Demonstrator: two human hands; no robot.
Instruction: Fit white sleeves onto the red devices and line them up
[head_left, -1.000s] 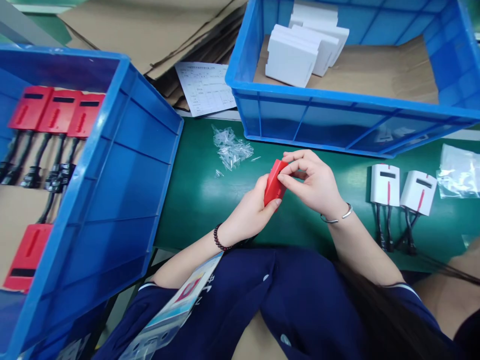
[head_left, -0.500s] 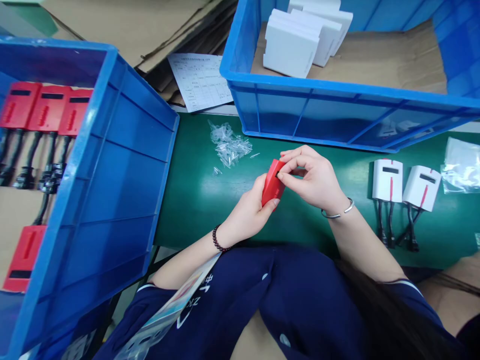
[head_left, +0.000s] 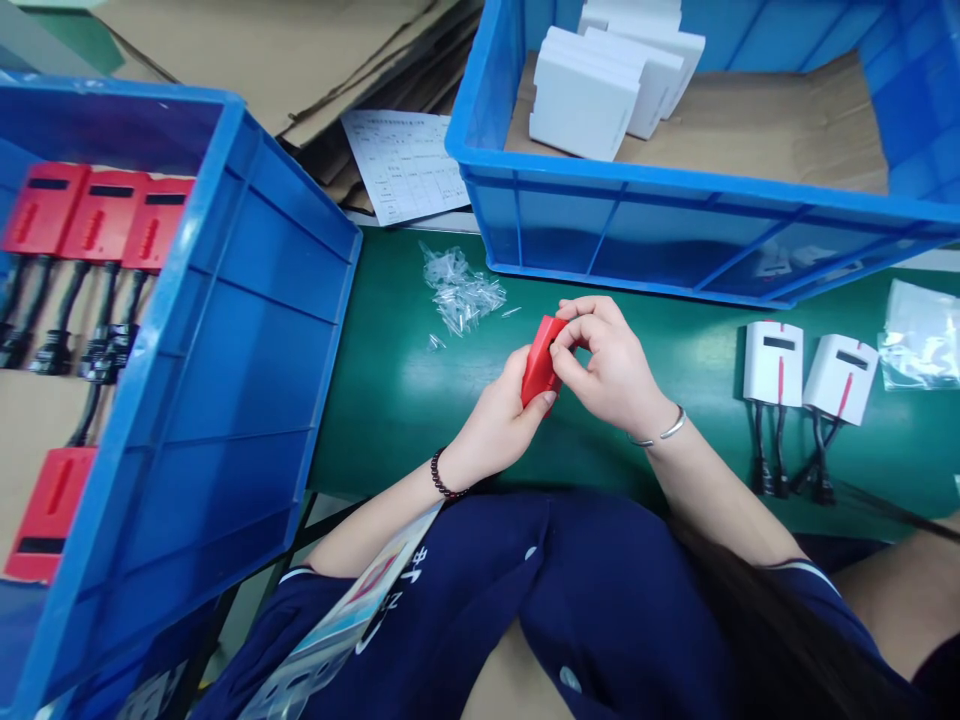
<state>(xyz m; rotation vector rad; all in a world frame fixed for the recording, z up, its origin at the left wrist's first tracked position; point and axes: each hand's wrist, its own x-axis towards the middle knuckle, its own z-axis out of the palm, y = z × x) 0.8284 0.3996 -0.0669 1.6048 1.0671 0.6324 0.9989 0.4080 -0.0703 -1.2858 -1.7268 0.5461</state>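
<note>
My left hand (head_left: 501, 415) is wrapped around a red plastic casing (head_left: 538, 365), its thumb along the lower edge. The casing is held tilted above the green table. My right hand (head_left: 604, 365) is closed at the casing's upper right side, with thumb and index finger pinched against a dark opening in its face. Whatever is between those fingertips is hidden. Beyond the hands, to the left, lies a loose pile of small clear plastic pieces (head_left: 466, 295) on the table.
A blue crate (head_left: 247, 330) at the left holds red casings (head_left: 105, 215) with black cables. Another blue crate (head_left: 675, 230) at the back holds white covers (head_left: 581, 95). To the right lie two white-covered units (head_left: 772, 365) and a clear plastic bag (head_left: 922, 335). A printed sheet (head_left: 405, 165) lies behind.
My right hand has shifted slightly left and its wrist has dropped a little, fingertips still at the casing's opening. The left hand keeps its hold on the casing.
</note>
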